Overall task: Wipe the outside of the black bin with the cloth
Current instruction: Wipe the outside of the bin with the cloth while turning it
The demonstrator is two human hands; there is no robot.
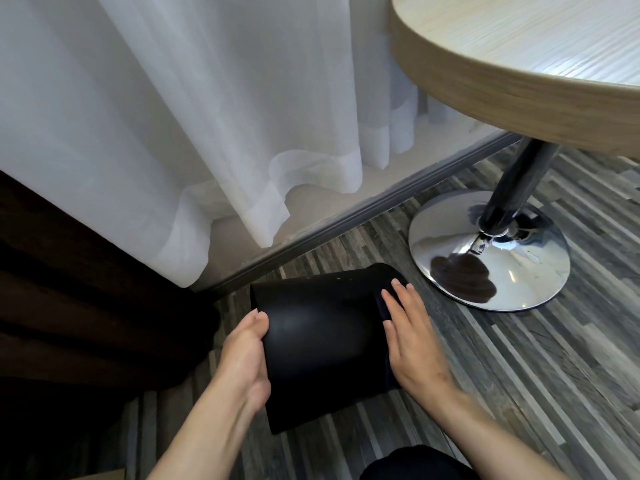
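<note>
The black bin lies tilted on the striped wood floor, held between both hands. My left hand presses flat against its left side, fingers pointing up. My right hand lies flat on the right side, pressing a dark cloth against the bin. Only a thin strip of the cloth shows beside and below that hand; it blends with the bin's black surface.
A round wooden table overhangs at the upper right on a black post with a chrome disc base close to the bin's right. White sheer curtains and a wall skirting run behind. A dark brown curtain hangs at the left.
</note>
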